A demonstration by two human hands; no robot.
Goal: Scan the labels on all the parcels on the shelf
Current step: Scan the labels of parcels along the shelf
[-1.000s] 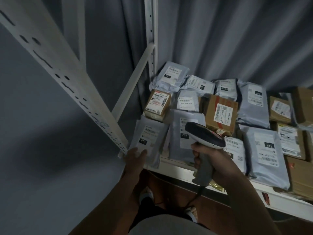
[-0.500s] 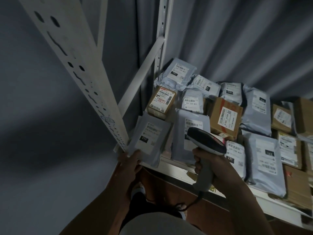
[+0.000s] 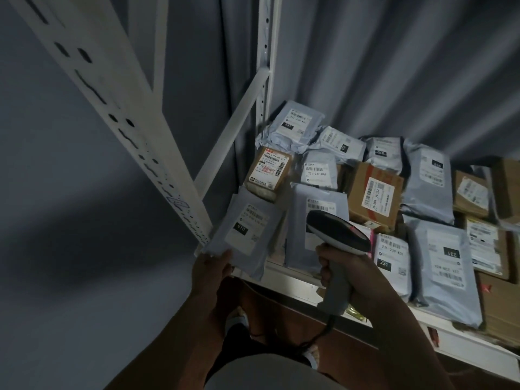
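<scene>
White metal shelf point(image 3: 284, 280) carries grey mailer bags and cardboard boxes, labels up. At its front left corner, the left hand point(image 3: 209, 270) pinches the grey mailer point(image 3: 247, 235), likely steadying its label. The right hand point(image 3: 347, 273) grips a barcode scanner point(image 3: 337, 235) aimed toward it.

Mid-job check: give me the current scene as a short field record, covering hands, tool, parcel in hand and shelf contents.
left hand: grips the lower edge of the grey mailer marked 010, at the shelf's left front corner
right hand: holds the barcode scanner by its handle, head aimed towards the parcels
shelf: white metal rack, its edge showing below the parcels
parcels: grey mailers and brown cardboard boxes packed side by side and overlapping, labels facing up
small brown box: just behind the 010 mailer, label up
scan progress: cannot tell
</scene>
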